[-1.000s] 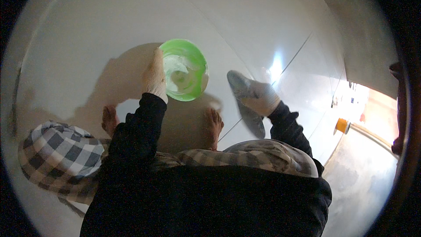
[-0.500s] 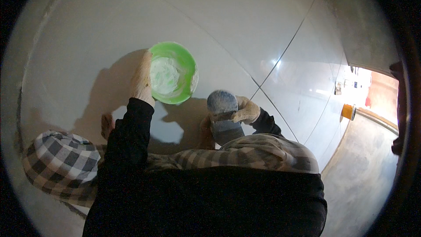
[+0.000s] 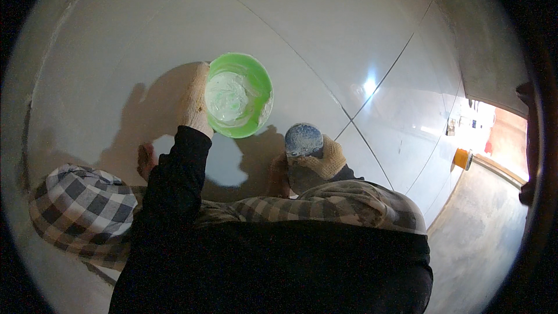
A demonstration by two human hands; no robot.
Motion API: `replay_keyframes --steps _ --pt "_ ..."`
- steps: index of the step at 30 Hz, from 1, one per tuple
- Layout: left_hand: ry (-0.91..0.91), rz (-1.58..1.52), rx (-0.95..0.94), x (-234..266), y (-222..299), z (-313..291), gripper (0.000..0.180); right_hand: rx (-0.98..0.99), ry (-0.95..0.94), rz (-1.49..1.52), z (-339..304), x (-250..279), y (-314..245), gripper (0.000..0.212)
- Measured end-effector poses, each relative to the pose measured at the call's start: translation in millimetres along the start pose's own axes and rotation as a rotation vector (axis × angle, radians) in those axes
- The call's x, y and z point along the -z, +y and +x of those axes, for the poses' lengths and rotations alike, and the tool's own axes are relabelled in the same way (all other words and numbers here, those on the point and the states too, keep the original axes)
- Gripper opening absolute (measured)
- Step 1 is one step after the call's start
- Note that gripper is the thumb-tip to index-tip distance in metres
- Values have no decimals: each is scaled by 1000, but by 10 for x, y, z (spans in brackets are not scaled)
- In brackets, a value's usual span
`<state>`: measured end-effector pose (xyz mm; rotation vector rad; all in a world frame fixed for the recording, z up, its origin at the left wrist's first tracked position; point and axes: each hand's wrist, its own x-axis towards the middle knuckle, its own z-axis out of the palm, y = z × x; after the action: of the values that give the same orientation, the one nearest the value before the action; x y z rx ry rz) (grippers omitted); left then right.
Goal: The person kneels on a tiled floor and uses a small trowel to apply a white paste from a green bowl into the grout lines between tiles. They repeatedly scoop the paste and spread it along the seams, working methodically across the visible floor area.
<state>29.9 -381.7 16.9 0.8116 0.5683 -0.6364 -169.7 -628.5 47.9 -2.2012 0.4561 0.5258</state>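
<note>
In the head view, a green plastic bowl (image 3: 239,95) sits above the white tiled floor (image 3: 325,35), held up in front of the crouching person. It is taken here as the landmark. It holds a pale, whitish paste (image 3: 225,92) smeared across its inside, and green shows through in streaks.

The left hand (image 3: 195,102), in a light knitted glove, grips the bowl's left rim, fingers curled around the edge, the dark sleeve (image 3: 174,180) running down from it toward the lower edge of the picture.

Below and to the right of the bowl, well clear of its rim, the right hand (image 3: 318,161), also in a knitted glove, is closed around a tool whose rounded, paste-smeared grey end (image 3: 303,139) points up toward the camera. What kind of tool it is cannot be told from this angle.

Below the bowl, two bare feet (image 3: 146,161) rest on the tiles, one under its left side and one just left of the right hand. Checked trousers (image 3: 81,209) cover the bent knees further down. Far to the right of the bowl, a small orange object (image 3: 462,159) stands by a bright doorway, where the tiles meet a grey bare floor (image 3: 482,244).
</note>
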Motion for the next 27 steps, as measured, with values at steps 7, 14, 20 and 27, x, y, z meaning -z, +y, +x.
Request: replay_keyframes --steps 7,14,20,27 --pt "22 251 -117 116 -146 193 36 143 -16 46 17 89 -173 59" --pt "-113 302 -108 223 -217 238 33 36 15 -43 37 74 -317 60" --pt "-105 18 152 89 -139 114 33 386 432 -741 120 79 -182 47" --pt "-138 138 84 166 -159 -42 34 343 456 -774 169 -54 -136 39"
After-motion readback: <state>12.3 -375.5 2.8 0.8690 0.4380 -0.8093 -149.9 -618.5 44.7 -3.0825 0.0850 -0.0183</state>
